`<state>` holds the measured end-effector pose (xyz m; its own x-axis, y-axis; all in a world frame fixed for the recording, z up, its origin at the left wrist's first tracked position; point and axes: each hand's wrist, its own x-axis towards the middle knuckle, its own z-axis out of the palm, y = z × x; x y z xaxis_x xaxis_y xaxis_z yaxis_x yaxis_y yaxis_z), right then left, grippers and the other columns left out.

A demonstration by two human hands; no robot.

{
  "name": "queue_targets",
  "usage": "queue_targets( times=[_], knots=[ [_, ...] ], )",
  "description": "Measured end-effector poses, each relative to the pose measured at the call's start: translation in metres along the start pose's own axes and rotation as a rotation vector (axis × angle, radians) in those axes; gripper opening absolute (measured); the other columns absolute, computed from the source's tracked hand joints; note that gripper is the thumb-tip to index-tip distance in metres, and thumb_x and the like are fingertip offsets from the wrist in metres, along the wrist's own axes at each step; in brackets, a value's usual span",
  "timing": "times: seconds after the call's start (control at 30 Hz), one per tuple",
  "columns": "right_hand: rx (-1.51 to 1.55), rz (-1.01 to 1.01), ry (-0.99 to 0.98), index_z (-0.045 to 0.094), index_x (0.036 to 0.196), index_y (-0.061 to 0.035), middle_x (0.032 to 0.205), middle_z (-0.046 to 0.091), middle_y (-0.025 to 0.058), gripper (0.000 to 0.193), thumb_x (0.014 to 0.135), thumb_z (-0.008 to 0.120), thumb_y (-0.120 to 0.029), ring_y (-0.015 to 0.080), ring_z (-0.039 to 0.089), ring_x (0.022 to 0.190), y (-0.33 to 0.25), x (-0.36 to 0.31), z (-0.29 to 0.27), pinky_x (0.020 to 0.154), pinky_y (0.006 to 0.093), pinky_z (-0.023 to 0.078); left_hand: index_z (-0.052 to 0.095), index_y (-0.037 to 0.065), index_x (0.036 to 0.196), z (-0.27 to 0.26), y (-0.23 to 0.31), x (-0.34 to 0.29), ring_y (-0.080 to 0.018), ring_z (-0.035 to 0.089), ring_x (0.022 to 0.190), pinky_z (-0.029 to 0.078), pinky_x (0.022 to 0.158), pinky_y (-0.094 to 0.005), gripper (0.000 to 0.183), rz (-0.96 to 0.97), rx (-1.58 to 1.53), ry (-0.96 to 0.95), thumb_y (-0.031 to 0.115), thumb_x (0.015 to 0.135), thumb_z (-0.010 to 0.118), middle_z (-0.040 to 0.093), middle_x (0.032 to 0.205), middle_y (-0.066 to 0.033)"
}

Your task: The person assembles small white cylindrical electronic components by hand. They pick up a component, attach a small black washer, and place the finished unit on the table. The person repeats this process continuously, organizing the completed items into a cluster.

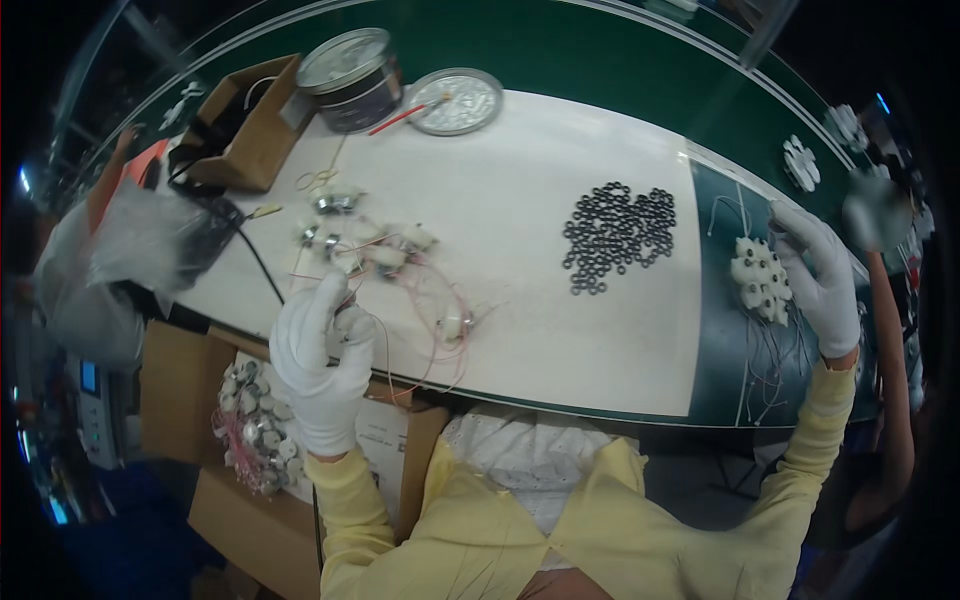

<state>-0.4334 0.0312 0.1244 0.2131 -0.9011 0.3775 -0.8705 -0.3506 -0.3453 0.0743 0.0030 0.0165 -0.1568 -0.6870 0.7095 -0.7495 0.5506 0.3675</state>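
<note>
Here, at the table's (520, 330) near left edge, the left hand (322, 352), in a white glove, is closed around a small wired part (346, 303), fingers curled about it, thin red and white leads trailing from it toward a loose scatter of similar small motors (372, 245) lying on the white mat. Below that edge an open carton (255, 425) holds a heap of more such pieces. At the far left corner stand a brown cardboard box (250, 125), a round tin (350, 78) and its lid (455, 101). Toward the middle right lies a spread of small black rings (617, 235). On the green strip at the right edge, the right hand (822, 275) rests against a cluster of white plastic parts (760, 277); whether it pinches one or only touches them cannot be told. The risk, as I judge it, is snagging: the tangled leads could drag neighbouring motors off the near edge, or a sleeve could sweep the rings. The held part is mostly hidden by the glove, and the rim blur swallows the right-hand surroundings
</note>
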Motion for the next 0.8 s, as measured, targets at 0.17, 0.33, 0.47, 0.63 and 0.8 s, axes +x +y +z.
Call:
queue_targets(
  times=[0.17, 0.33, 0.47, 0.63, 0.8],
  knots=[
    [0.797, -0.242, -0.083, 0.058, 0.146, 0.0031, 0.126, 0.072, 0.017, 0.045, 0.107, 0.054, -0.018, 0.0205, 0.07, 0.105, -0.097, 0.059, 0.053, 0.096, 0.0335, 0.056, 0.071, 0.005, 0.124, -0.003, 0.025, 0.009, -0.0313, 0.067, 0.1, 0.055, 0.085, -0.0412, 0.027, -0.035, -0.297, 0.294, 0.018, 0.101, 0.069, 0.072, 0.11, -0.0086],
    [1.489, 0.293, -0.598, 0.051, 0.155, -0.0001, 0.131, 0.069, 0.0132, 0.066, 0.114, 0.037, -0.05, 0.0175, 0.067, 0.108, -0.191, 0.084, 0.139, 0.095, 0.0296, 0.052, 0.075, 0.017, 0.119, 0.002, 0.072, 0.044, -0.0304, 0.063, 0.112, 0.053, 0.092, -0.0443, 0.027, 0.363, -0.047, 0.175, 0.036, 0.103, 0.064, 0.067, 0.113, -0.0034],
    [1.558, 0.6, -0.825, 0.056, 0.143, 0.0013, 0.108, 0.069, 0.0075, 0.077, 0.111, 0.034, -0.065, 0.0158, 0.065, 0.089, -0.192, 0.072, 0.158, 0.08, 0.0291, 0.051, 0.077, 0.019, 0.115, 0.03, 0.079, 0.037, -0.0327, 0.061, 0.115, 0.053, 0.093, -0.0437, 0.024, 0.293, -0.015, 0.252, 0.035, 0.099, 0.068, 0.064, 0.116, -0.0024],
    [1.214, 0.811, -0.839, 0.075, 0.102, 0.0032, 0.066, 0.065, 0.0032, 0.09, 0.106, 0.031, -0.075, 0.0081, 0.05, 0.046, -0.16, 0.05, 0.119, 0.042, 0.0213, 0.035, 0.079, 0.016, 0.095, 0.036, 0.052, 0.019, -0.0308, 0.062, 0.097, 0.052, 0.083, -0.0446, 0.014, -0.002, -0.062, 0.038, 0.026, 0.086, 0.079, 0.067, 0.103, -0.0056],
    [0.932, 0.854, -0.47, 0.075, 0.088, 0.0002, 0.065, 0.062, 0.0011, 0.081, 0.108, 0.039, -0.069, 0.0071, 0.043, 0.041, -0.119, 0.01, 0.086, 0.037, 0.0224, 0.03, 0.08, 0.015, 0.093, 0.046, 0.039, 0.009, -0.0286, 0.062, 0.089, 0.048, 0.076, -0.0449, 0.017, -0.051, 0.117, -0.137, 0.028, 0.082, 0.084, 0.066, 0.097, -0.0063]
  ],
)
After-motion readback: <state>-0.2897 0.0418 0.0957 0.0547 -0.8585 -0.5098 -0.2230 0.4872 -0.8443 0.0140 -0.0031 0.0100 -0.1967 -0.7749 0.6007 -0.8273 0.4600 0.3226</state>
